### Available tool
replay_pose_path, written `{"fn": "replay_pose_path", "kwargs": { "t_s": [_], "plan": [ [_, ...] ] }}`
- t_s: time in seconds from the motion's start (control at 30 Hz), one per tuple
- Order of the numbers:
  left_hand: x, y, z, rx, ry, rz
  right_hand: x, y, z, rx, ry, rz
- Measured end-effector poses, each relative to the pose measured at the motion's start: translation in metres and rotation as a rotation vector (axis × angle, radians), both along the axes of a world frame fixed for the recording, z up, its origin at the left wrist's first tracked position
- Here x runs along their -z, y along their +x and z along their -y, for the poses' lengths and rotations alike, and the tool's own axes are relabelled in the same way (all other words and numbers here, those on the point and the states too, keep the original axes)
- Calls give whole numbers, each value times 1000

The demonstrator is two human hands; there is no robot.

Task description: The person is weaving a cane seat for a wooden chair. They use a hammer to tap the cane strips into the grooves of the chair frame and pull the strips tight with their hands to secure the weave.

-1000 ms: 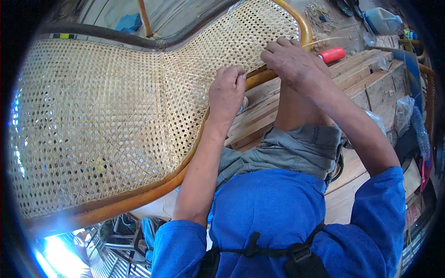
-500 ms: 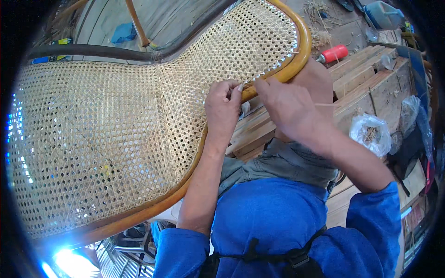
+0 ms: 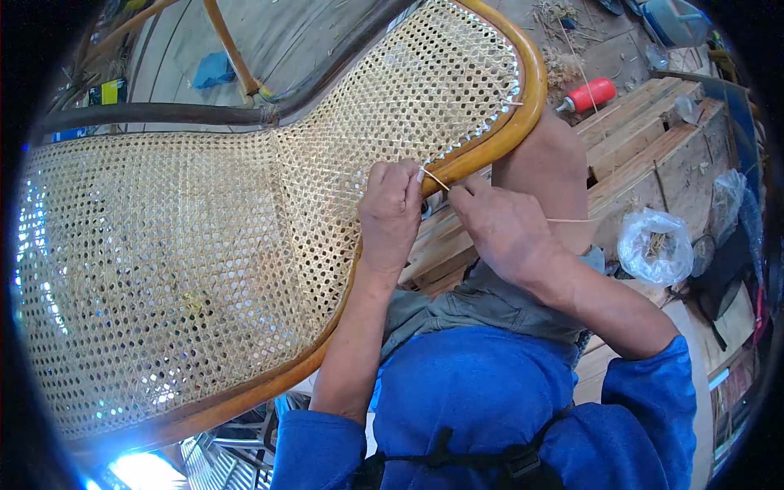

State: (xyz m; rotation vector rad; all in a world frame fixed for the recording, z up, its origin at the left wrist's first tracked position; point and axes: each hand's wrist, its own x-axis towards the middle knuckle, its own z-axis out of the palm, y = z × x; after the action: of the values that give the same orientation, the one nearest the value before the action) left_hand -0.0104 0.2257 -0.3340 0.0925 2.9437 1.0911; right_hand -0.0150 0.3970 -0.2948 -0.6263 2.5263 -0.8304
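A woven cane panel point(image 3: 163, 245) in a curved, honey-coloured wooden frame point(image 3: 535, 82) fills the left and upper middle; it looks like part of a chair. Along the panel's upper right edge runs a row of small white spots. My left hand point(image 3: 392, 212) is closed at that edge, its thumb pressed where a thin cane strand point(image 3: 434, 179) comes out. The strand stretches taut over the frame to my right hand point(image 3: 500, 229), whose fingers are closed on it. Its loose end trails off to the right behind that hand. What lies under my left fingers is hidden.
Wooden planks point(image 3: 629, 122) stand at the right, with a red bottle point(image 3: 592, 95) behind them. A clear plastic bag point(image 3: 653, 247) holds thin cane pieces. A bent wooden leg point(image 3: 229, 45) and a blue scrap point(image 3: 214, 70) are at the far left. Shavings litter the floor.
My right hand has drawn slightly down, away from the frame, and the strand now shows taut between my hands. My left fingers have closed more tightly at the edge.
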Motion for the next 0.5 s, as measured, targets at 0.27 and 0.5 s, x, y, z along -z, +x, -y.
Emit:
{"fn": "replay_pose_path", "kwargs": {
  "t_s": [0.27, 0.5],
  "plan": [
    [-2, -7, 1, 62, -17, 29, 2, -28, -14, -40, -154, -217],
    [-4, -10, -2, 81, -82, 15, 7, -97, -9, -336, 114, -79]
  ]
}}
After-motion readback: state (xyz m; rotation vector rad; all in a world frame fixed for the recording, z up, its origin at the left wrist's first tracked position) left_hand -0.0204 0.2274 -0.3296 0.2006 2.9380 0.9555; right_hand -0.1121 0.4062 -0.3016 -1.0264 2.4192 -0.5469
